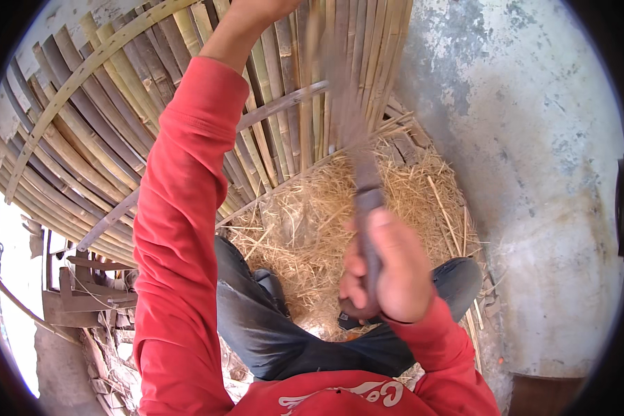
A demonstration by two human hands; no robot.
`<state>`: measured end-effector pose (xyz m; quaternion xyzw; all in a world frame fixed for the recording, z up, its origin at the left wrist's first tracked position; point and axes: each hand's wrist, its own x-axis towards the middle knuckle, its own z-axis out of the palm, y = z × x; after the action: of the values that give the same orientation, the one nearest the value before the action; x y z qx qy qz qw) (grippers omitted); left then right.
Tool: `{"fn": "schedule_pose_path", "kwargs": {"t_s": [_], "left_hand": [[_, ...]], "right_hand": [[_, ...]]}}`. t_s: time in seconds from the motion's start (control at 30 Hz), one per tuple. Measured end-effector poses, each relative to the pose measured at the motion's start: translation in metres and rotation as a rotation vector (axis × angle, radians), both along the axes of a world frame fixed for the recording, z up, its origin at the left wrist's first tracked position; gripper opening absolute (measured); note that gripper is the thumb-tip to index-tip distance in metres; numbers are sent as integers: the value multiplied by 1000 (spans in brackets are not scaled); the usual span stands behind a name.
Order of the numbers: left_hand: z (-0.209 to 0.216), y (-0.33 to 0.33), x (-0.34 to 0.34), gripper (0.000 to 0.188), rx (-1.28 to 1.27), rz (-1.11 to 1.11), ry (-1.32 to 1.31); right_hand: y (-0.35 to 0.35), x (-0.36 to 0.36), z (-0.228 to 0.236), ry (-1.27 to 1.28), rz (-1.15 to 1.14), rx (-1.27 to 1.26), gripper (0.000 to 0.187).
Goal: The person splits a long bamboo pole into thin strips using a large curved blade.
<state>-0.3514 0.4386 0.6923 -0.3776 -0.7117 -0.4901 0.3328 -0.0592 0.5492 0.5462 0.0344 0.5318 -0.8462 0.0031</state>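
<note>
Tan-and-grey bamboo-slat panel (111,66): I'd steady it; one panel, slats too many to count, both sides of the bare left hand (274,7).
Left hand: I'd hold it clear of the long blurred blade (365,166); one, cropped, grip I can't tell.
Brown-handled tool (369,201): I'd swing short; one, ahead of the bare right hand (399,267).
Right hand: one, wrapped round the handle.

the left arm (184,208) reaches far up. the left hand (269,7) is partly cut off. the right hand (399,270) is curled up.
</note>
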Motion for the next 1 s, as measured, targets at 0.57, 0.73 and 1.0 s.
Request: {"fn": "schedule_pose_path", "kwargs": {"t_s": [0.57,0.73,1.0], "left_hand": [[-2,-5,10,23,72,58,-53],[-4,-25,-10,22,77,-150,36],[-9,-12,7,26,246,-66,164]], "right_hand": [[-2,10,-34,-128,130,195,42],[16,16,-66,-275,18,-25,31],[15,-16,11,114,-91,9,39]]}}
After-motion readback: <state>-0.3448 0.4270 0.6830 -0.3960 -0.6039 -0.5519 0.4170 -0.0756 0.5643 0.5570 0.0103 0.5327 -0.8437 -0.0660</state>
